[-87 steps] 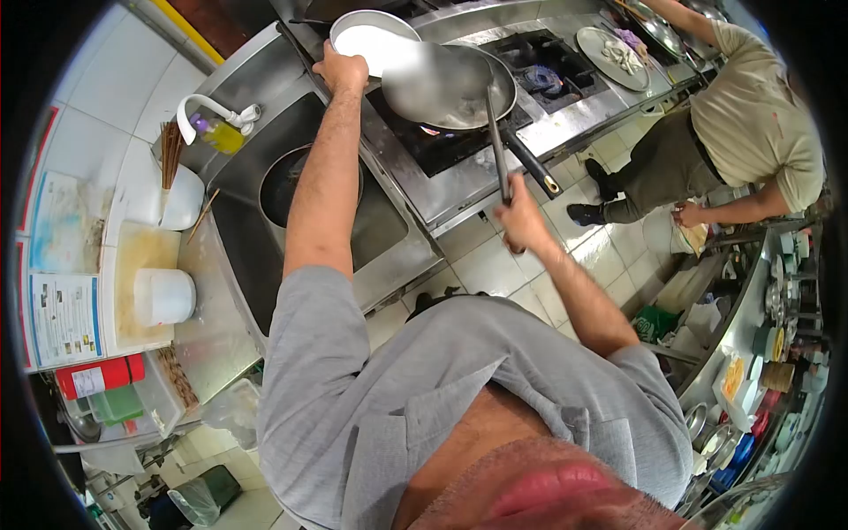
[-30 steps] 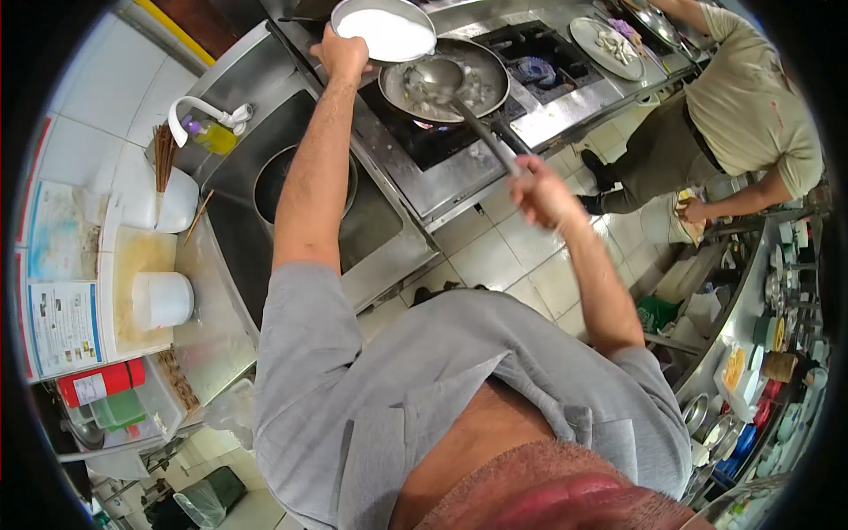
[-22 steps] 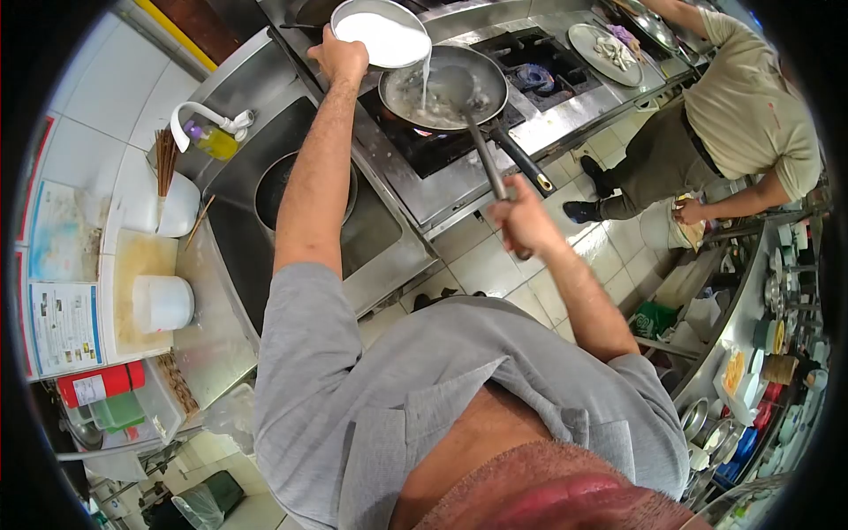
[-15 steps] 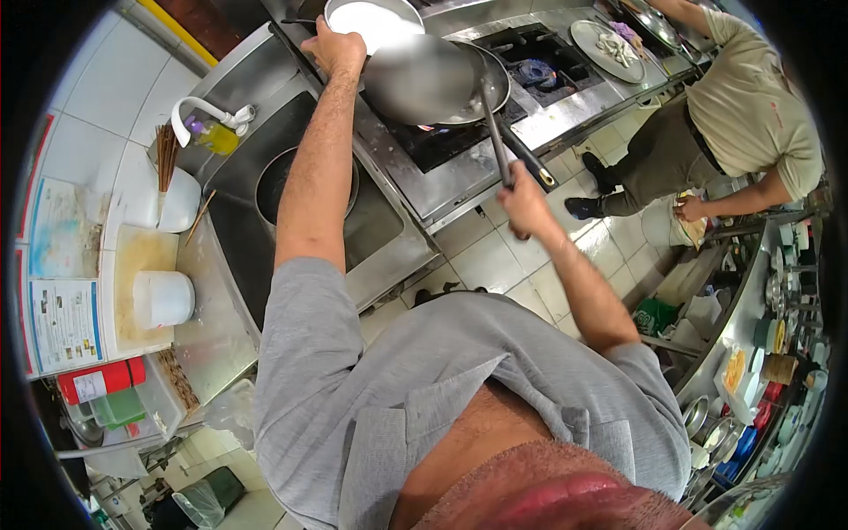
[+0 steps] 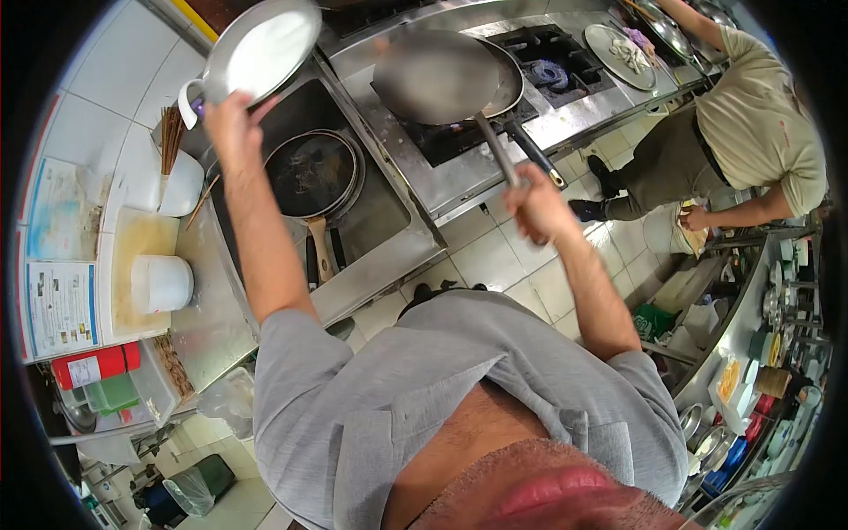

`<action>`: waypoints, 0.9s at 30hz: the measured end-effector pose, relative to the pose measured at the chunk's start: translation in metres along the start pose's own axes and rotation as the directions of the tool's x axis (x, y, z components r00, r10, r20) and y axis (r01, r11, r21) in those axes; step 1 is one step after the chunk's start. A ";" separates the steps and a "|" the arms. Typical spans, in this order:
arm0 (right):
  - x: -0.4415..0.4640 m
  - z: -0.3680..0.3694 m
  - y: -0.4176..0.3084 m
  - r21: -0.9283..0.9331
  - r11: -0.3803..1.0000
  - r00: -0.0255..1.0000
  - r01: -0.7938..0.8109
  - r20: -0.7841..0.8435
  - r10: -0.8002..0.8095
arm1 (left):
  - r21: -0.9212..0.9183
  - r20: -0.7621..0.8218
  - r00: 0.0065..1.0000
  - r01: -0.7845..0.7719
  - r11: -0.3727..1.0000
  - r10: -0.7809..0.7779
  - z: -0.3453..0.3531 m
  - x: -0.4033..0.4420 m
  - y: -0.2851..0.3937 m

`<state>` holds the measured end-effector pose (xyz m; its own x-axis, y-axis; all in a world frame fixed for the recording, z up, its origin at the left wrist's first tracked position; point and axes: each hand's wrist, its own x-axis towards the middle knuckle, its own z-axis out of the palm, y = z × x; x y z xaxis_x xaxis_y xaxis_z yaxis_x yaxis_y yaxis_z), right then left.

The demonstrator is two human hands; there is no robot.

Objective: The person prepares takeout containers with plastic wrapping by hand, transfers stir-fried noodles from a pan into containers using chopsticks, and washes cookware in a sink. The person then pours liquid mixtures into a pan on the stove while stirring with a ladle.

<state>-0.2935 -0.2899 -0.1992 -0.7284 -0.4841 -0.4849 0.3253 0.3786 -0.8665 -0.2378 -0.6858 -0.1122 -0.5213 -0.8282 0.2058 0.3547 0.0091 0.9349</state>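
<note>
My left hand (image 5: 234, 132) is closed on the edge of a metal bowl (image 5: 307, 19) with something smooth and white inside. It is held above the far left side of the sink, near the tap. My right hand (image 5: 537, 205) is wrapped round the metal handle of a dark round frying pan (image 5: 437, 75), whose middle is blurred. This pan overlaps a second frying pan (image 5: 511, 84) on the stove, whose black handle (image 5: 539, 157) points toward me. Whether the two pans touch, I cannot tell.
Stacked pans (image 5: 309, 172) lie in the sink (image 5: 371, 203), handles toward me. A plate of pale pieces (image 5: 623, 57) sits at the stove's right. A co-worker (image 5: 751, 115) stands at right. White tubs (image 5: 163, 283) and a bundle of sticks (image 5: 171, 141) line the left counter.
My left hand has carried the bowl left, from beside the stove to over the sink, uncovering the pans there. The right hand has shifted slightly up and right with its pan.
</note>
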 end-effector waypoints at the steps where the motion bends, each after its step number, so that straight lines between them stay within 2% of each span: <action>1: 0.030 -0.019 0.013 0.348 0.936 0.999 0.051 -0.011 -0.051 | 0.014 -0.051 0.998 -0.026 1.000 0.026 -0.024 -0.005 0.001; 2: 0.041 -0.037 0.006 0.251 0.964 0.995 0.084 0.034 -0.095 | 0.025 -0.101 0.993 -0.054 0.998 0.057 -0.048 -0.010 -0.002; 4: 0.057 -0.037 0.017 -0.023 0.995 0.992 0.098 -0.082 -0.099 | 0.064 -0.166 0.984 -0.052 0.997 0.062 -0.100 -0.024 -0.007; 5: 0.078 -0.027 0.058 -0.359 0.856 0.867 0.371 -0.198 -0.458 | 0.096 -0.226 0.972 -0.048 0.994 0.069 -0.130 -0.031 -0.015; 6: 0.091 -0.017 0.091 -0.671 0.547 0.614 0.501 -0.169 -0.771 | 0.124 -0.286 0.955 -0.045 0.991 0.079 -0.157 -0.039 -0.022; 7: 0.065 0.003 0.086 -0.632 0.504 0.528 0.589 -0.172 -0.832 | 0.144 -0.328 0.941 -0.038 0.989 0.084 -0.179 -0.051 -0.026; 8: 0.043 0.011 0.064 -0.635 0.502 0.527 0.588 -0.170 -0.833 | 0.167 -0.367 0.926 -0.024 0.986 0.084 -0.199 -0.063 -0.032; 9: 0.019 0.016 0.037 -0.373 0.834 0.840 0.406 -0.208 -0.502 | 0.164 -0.479 0.876 0.025 0.986 0.057 -0.225 -0.066 -0.044; 10: 0.002 0.018 0.017 -0.096 0.993 0.991 0.066 -0.109 -0.077 | 0.160 -0.583 0.812 0.078 0.984 0.031 -0.248 -0.071 -0.054; 11: 0.009 0.001 0.003 -0.067 0.997 0.997 0.049 -0.051 -0.053 | 0.167 -0.582 0.813 0.088 0.982 0.026 -0.259 -0.082 -0.059; 12: 0.042 -0.020 0.018 0.148 0.984 0.995 0.096 -0.025 -0.094 | 0.185 -0.633 0.772 0.080 0.979 0.057 -0.268 -0.092 -0.061; 13: 0.053 -0.031 0.010 0.039 0.994 0.994 0.104 -0.044 -0.102 | 0.199 -0.681 0.727 0.066 0.978 0.089 -0.274 -0.097 -0.065; 14: 0.057 -0.036 0.003 -0.071 0.992 0.992 0.108 -0.060 -0.112 | 0.197 -0.680 0.728 0.065 0.978 0.088 -0.285 -0.099 -0.071; 15: 0.058 -0.029 0.009 -0.071 0.991 0.992 0.110 -0.061 -0.115 | 0.160 -0.789 0.611 0.107 0.981 0.062 -0.299 -0.099 -0.077; 16: 0.059 -0.017 0.021 -0.327 0.920 0.947 0.217 -0.159 -0.279 | 0.118 -0.877 0.478 0.145 0.982 0.035 -0.311 -0.100 -0.082; 17: 0.053 -0.002 0.027 -0.569 0.776 0.867 0.271 -0.206 -0.453 | 0.119 -0.877 0.479 0.144 0.982 0.036 -0.320 -0.105 -0.084; 18: 0.038 0.011 0.032 -0.547 0.797 0.874 0.258 -0.220 -0.434 | 0.088 -0.879 0.476 0.123 0.989 0.019 -0.328 -0.109 -0.086; 20: 0.020 0.030 0.042 -0.312 0.933 0.942 0.179 -0.221 -0.254 | 0.059 -0.882 0.472 0.107 0.993 0.001 -0.337 -0.108 -0.094; 21: -0.004 0.034 0.010 -0.096 0.995 0.987 0.019 -0.157 -0.034 | 0.049 -0.947 0.322 0.151 0.987 -0.002 -0.344 -0.104 -0.098; 22: 0.000 0.020 0.005 0.009 0.997 0.993 0.072 -0.099 -0.071 | 0.034 -0.986 0.166 0.191 0.981 0.001 -0.349 -0.102 -0.102; 23: 0.016 -0.004 0.008 -0.001 0.996 0.995 0.088 -0.057 -0.088 | 0.037 -0.985 0.170 0.199 0.979 0.003 -0.351 -0.104 -0.104; 24: 0.033 -0.023 0.010 -0.013 0.994 0.994 0.110 -0.014 -0.110 | 0.074 -0.977 0.210 0.121 0.990 0.047 -0.351 -0.106 -0.106; 25: 0.040 -0.027 0.008 -0.127 0.986 0.985 0.105 -0.127 -0.121 | 0.102 -0.966 0.241 0.034 0.994 0.091 -0.350 -0.107 -0.110; 26: 0.043 -0.027 0.010 -0.134 0.985 0.984 0.111 -0.122 -0.128 | 0.098 -0.968 0.233 0.029 0.995 0.088 -0.352 -0.110 -0.115; 27: 0.047 -0.025 0.014 -0.318 0.933 0.963 0.171 -0.147 -0.227 | -0.007 -0.953 0.303 -0.017 1.000 -0.001 -0.357 -0.112 -0.119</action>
<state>-0.3383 -0.2878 -0.2315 -0.8639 -0.4356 -0.2530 -0.0127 0.5210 -0.8535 0.0553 -0.7944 -0.3492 0.5812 -0.7850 -0.2143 0.3689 0.0194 0.9293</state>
